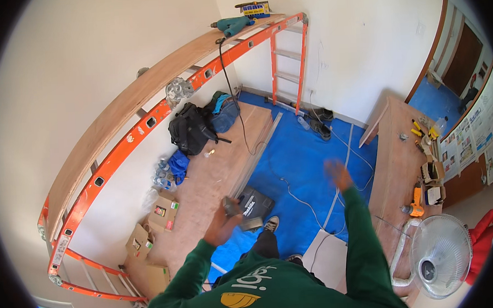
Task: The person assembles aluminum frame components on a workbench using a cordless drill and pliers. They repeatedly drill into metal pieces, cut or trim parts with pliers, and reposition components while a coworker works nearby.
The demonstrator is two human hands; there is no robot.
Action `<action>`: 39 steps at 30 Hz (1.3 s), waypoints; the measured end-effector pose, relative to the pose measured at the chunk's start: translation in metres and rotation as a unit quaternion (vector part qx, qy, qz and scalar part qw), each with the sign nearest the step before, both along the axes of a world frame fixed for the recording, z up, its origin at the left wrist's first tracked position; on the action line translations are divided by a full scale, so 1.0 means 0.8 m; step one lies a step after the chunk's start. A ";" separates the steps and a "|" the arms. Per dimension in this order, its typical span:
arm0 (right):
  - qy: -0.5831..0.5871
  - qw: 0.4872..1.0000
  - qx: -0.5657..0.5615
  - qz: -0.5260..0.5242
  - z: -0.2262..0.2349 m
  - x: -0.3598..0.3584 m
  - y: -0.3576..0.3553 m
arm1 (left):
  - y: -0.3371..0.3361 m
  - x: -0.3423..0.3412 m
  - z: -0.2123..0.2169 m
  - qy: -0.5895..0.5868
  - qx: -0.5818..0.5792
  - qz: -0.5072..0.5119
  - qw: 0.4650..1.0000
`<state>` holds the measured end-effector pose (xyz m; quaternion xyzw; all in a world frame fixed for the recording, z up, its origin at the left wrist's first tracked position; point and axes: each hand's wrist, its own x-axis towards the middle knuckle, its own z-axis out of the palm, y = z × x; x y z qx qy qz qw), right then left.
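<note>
My left hand is closed around a dark grey, blocky tool whose exact kind I cannot make out. Just beyond it, a black tool case lies by the edge of the wooden platform. My right hand is raised over the blue floor sheet, away from everything else. Motion smears its fingers, so I cannot see whether it holds anything.
An orange ladder bears a plank with a green corded drill on it. Bags and cartons rest on the platform. To the right, a workbench holds an orange drill and a fan. White cords cross the floor.
</note>
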<state>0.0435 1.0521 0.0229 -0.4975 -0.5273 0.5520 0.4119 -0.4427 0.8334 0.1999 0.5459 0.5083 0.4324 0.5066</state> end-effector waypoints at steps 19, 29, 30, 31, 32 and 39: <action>-0.325 0.928 0.179 -0.039 0.544 -0.504 0.663 | -0.051 -0.146 -0.127 0.123 -0.031 0.261 0.957; -0.054 0.988 0.094 0.110 0.504 -0.436 0.667 | 0.048 -0.209 -0.119 0.131 -0.024 0.188 0.973; -0.030 0.982 0.141 0.120 0.485 -0.417 0.663 | 0.063 -0.210 -0.113 0.116 -0.034 0.178 0.977; -0.015 0.952 0.238 0.194 0.470 -0.399 0.656 | 0.078 -0.209 -0.107 0.105 -0.045 0.166 0.980; 0.000 0.949 0.245 0.199 0.464 -0.391 0.648 | 0.094 -0.207 -0.102 0.093 -0.053 0.150 0.983; 0.292 0.952 0.077 0.054 0.465 -0.336 0.411 | 0.194 -0.186 -0.128 -0.054 -0.080 0.031 0.995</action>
